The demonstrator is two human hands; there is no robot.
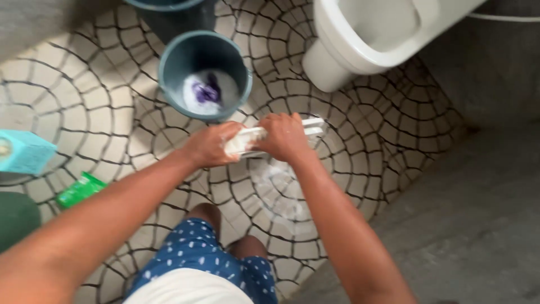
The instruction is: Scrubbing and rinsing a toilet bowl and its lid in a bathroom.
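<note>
1. Nearest the camera are the person's white top and blue shorts with white dots (202, 256), with bare knees just beyond, bent over the floor.
2. Both forearms reach forward. The left hand (211, 144) is closed around the near end of a white, flat, slatted plastic object (250, 139); the right hand (286, 135) is clamped over its middle, fingers curled down over it. The far end of the object (313, 125) pokes out past the right hand. It is held low, just above the tiles and just beside the bucket.
3. The teal bucket (203, 74) stands beyond the hands, holding suds and a purple cloth (207, 92). A second dark bucket (169, 11) sits behind it, cut off by the frame.
4. A patch of foam and water (278, 191) lies on the tiles under the hands.
5. Risk, as I judge it: the hands and the object look soapy, so the grip may slip; the wet, soapy tiles could make a foot slide; a knock of the elbow could tip the bucket.
6. The floor (73, 112) is pale tile in a fan pattern with dark grout, giving way to grey concrete (467, 225) at right.
7. A white toilet bowl (365, 39) stands at upper right. At left are a turquoise box (25, 152) and a green packet (80, 189).
</note>
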